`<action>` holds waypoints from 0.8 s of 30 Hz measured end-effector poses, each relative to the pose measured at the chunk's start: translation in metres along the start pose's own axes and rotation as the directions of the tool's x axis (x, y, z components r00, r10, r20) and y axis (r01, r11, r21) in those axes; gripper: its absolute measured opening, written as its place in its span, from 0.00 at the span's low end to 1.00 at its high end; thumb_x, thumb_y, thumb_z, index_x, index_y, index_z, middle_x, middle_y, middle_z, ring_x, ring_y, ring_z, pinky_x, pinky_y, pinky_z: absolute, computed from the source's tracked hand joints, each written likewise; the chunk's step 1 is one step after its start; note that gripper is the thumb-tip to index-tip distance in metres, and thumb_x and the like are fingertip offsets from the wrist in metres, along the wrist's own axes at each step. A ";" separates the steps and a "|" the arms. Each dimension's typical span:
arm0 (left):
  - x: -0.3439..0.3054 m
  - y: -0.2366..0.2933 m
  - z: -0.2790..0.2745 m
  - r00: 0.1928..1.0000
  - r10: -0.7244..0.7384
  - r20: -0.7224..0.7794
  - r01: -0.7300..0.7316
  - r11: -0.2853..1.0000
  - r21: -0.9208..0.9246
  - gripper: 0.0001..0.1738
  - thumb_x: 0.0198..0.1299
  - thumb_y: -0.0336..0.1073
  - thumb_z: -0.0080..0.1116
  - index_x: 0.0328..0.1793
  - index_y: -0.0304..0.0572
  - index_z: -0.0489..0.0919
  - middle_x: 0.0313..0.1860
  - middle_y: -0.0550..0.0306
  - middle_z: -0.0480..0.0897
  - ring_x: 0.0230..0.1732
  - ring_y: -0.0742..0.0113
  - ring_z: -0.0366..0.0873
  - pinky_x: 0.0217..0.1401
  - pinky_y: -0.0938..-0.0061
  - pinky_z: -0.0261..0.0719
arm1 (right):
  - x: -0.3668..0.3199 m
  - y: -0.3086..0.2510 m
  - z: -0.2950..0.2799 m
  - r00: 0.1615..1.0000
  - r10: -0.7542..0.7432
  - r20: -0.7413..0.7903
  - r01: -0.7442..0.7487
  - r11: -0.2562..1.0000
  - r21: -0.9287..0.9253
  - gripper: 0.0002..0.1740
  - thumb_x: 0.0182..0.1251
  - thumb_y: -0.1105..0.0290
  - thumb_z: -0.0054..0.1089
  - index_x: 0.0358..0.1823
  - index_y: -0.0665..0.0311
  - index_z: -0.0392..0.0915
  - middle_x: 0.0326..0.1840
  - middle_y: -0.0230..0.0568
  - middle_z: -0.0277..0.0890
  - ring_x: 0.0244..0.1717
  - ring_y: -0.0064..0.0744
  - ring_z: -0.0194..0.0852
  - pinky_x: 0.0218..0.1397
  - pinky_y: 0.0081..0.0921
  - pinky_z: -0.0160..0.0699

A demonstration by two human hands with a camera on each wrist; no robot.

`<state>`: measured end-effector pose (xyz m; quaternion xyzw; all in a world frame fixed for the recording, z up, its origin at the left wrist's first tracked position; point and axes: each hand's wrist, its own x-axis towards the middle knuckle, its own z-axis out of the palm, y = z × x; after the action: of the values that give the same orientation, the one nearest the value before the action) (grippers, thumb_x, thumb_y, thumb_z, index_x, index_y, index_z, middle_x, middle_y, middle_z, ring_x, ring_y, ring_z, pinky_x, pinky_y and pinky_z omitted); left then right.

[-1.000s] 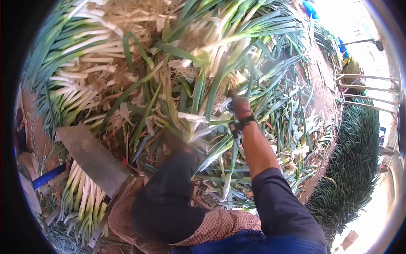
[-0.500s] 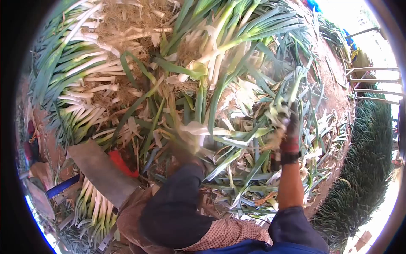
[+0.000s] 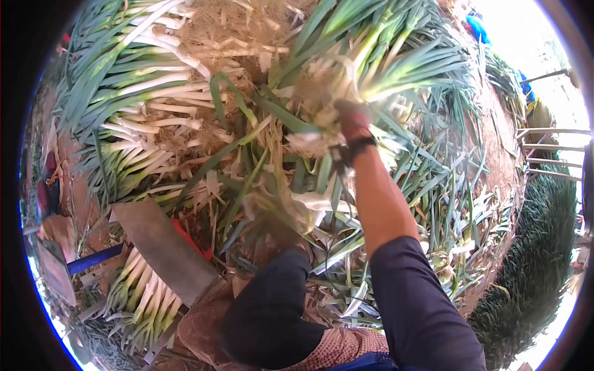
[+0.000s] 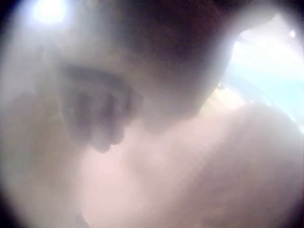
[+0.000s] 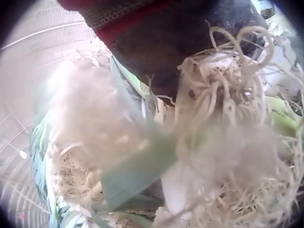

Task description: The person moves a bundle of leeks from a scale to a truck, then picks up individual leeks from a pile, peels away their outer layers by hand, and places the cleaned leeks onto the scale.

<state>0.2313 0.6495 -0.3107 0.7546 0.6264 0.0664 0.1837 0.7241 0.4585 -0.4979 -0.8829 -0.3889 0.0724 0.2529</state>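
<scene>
In the head view my gloved right hand is at the root end of a bunch of leeks whose green tops fan to the upper right. The right wrist view shows its dark, dirty glove gripping a leek at the base, pale roots hanging beside the fingers. My left hand appears in the left wrist view, hazy, its fingers bent. In the head view the dark left sleeve ends in a brown blur among leek leaves; I cannot tell what that hand holds.
Trimmed leeks lie in a long row at upper left. A curved metal sheet stands at lower left over more leeks, with a red strip beside it. Loose leaves cover the ground; a dark green pile lies right.
My right hand swings out to the right with a leek, then comes back up and left to the bunch. The view shifts slightly, and the red strip shows more than at first.
</scene>
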 end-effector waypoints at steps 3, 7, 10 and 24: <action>-0.015 -0.013 -0.004 1.000 -0.023 0.003 0.023 0.999 -0.041 0.22 0.67 0.34 0.49 0.64 0.30 0.76 0.53 0.48 0.82 0.58 0.61 0.78 0.63 0.69 0.70 | -0.046 0.033 -0.060 0.926 0.328 0.187 -0.374 0.867 0.329 0.22 0.52 0.59 0.75 0.40 0.72 0.86 0.37 0.48 0.87 0.35 0.38 0.84 0.42 0.34 0.82; -0.047 -0.032 -0.012 0.999 -0.043 -0.001 0.043 0.994 -0.102 0.22 0.67 0.33 0.50 0.64 0.29 0.77 0.51 0.47 0.83 0.56 0.62 0.79 0.61 0.69 0.72 | -0.105 0.057 -0.115 0.776 0.608 0.165 -0.550 0.527 0.647 0.15 0.52 0.64 0.74 0.33 0.71 0.87 0.32 0.37 0.83 0.26 0.28 0.77 0.32 0.27 0.75; -0.090 -0.050 -0.026 0.997 -0.076 -0.009 0.074 0.984 -0.161 0.22 0.66 0.32 0.51 0.63 0.28 0.77 0.50 0.47 0.84 0.55 0.62 0.80 0.60 0.70 0.73 | -0.132 0.080 -0.167 0.790 0.597 0.140 -0.577 0.646 0.500 0.15 0.55 0.63 0.70 0.35 0.70 0.88 0.32 0.37 0.84 0.29 0.29 0.78 0.39 0.27 0.77; -0.437 -0.019 -0.174 0.901 -0.421 0.103 0.417 0.777 -0.473 0.22 0.63 0.30 0.55 0.61 0.24 0.79 0.44 0.44 0.86 0.49 0.62 0.84 0.53 0.73 0.80 | -0.288 0.023 -0.339 0.912 0.151 0.381 -0.394 0.578 0.714 0.14 0.62 0.66 0.70 0.42 0.70 0.84 0.33 0.33 0.84 0.33 0.22 0.80 0.39 0.25 0.78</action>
<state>0.0666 0.2625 -0.1000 0.5259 0.7423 0.1813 0.3737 0.6513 0.1053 -0.2369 -0.7154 -0.2079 0.3951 0.5375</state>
